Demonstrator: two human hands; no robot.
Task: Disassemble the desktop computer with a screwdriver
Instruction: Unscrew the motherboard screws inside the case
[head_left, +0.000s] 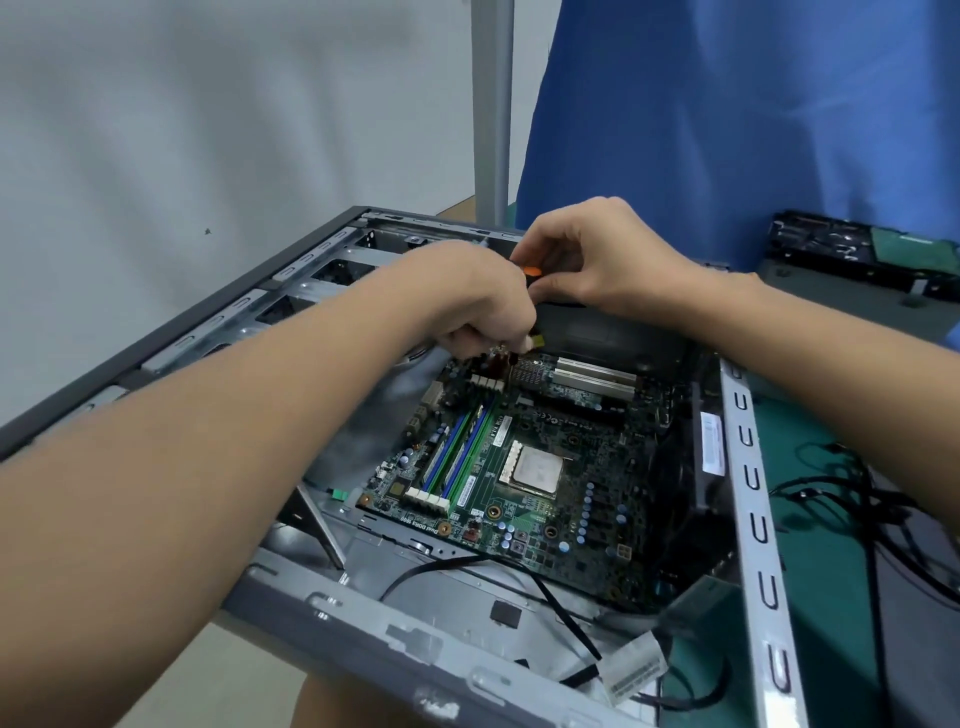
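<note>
Gripping screwdriver (531, 271), right hand (608, 257) clenched round handle; left hand (470, 299) curled at board (488, 462) far edge, its hold hidden

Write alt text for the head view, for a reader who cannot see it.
The right hand holds a screwdriver by its orange-and-black handle over the far corner of a motherboard in an open desktop case; the left hand curls close below it.
</note>
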